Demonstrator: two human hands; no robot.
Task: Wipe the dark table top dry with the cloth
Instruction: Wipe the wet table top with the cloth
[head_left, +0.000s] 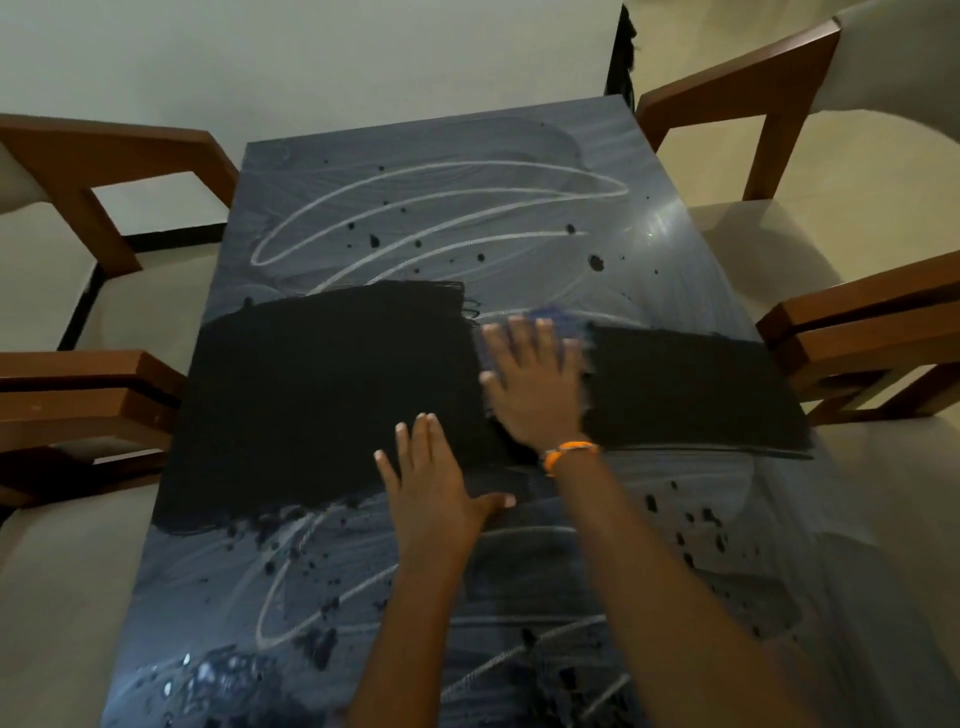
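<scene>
Right hand (535, 384) spread flat, fingers straight, pressing a blue cloth (553, 325) onto the dark table top (322, 395), right of its middle; blurred. Left hand (434, 488) open, palm down, nearer the near edge. A black band across the middle, hazy streaks elsewhere. 4 wooden chairs (98, 156) along both long edges.

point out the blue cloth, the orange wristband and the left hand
blue cloth (555, 318), head view, far edge beyond the fingertips
orange wristband (569, 451), head view, top of band
left hand (434, 486), head view, back of hand
</scene>
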